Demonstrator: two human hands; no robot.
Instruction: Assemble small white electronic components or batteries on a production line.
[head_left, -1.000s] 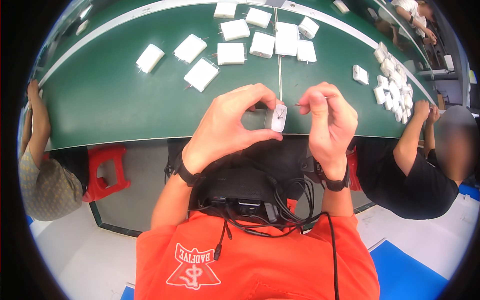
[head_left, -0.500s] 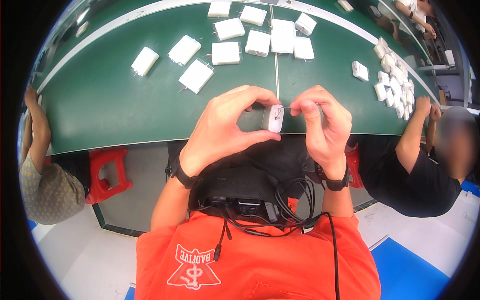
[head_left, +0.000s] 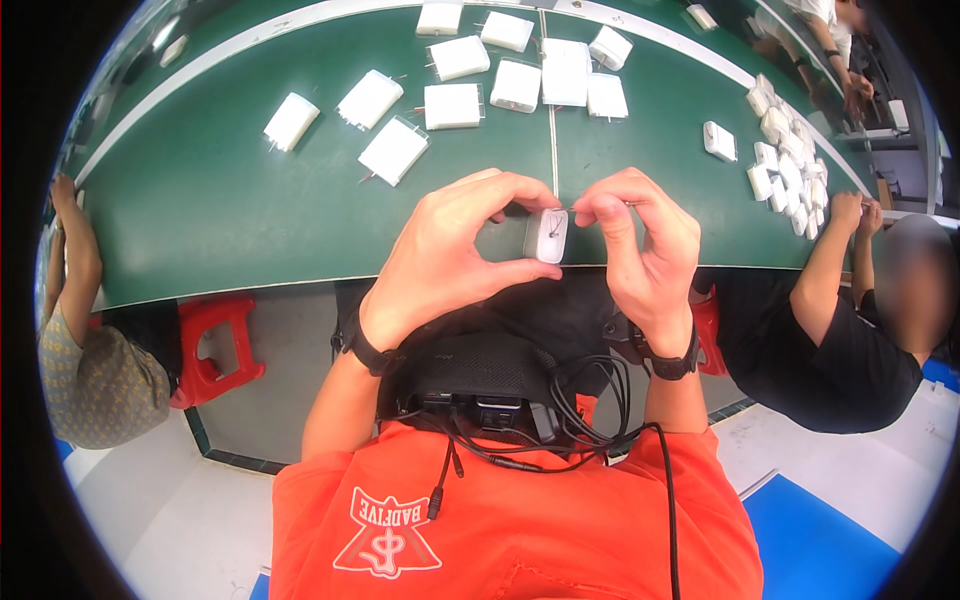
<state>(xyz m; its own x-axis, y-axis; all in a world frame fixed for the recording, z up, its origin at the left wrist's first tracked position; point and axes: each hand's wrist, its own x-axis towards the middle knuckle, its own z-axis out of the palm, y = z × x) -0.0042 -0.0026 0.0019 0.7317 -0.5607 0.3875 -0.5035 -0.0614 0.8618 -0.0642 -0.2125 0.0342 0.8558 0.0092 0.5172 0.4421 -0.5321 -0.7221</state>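
Between the thumb and fingers of my left hand [head_left: 455,235] is a small white box [head_left: 552,238], held on edge over the table's near edge. Thin dark wires show on the end that faces up. My right hand [head_left: 645,245] is closed in a pinch just to the right of the box. A thin rod-like thing [head_left: 571,210] comes out of the pinch and reaches the box's upper corner; its kind is too small to tell, and the fingers hide most of it.
Several larger white blocks [head_left: 452,106] with thin leads lie on the green table [head_left: 220,220]. At right are a lone white block [head_left: 719,141] and a heap of small ones [head_left: 790,165]. Co-workers sit on both sides, near a red stool [head_left: 225,345]. Black cables [head_left: 610,430] hang at my chest.
My right hand has shifted very slightly, with its fingers still at the box's upper corner. The left hand and box stay put. The co-worker at right has brought both hands together.
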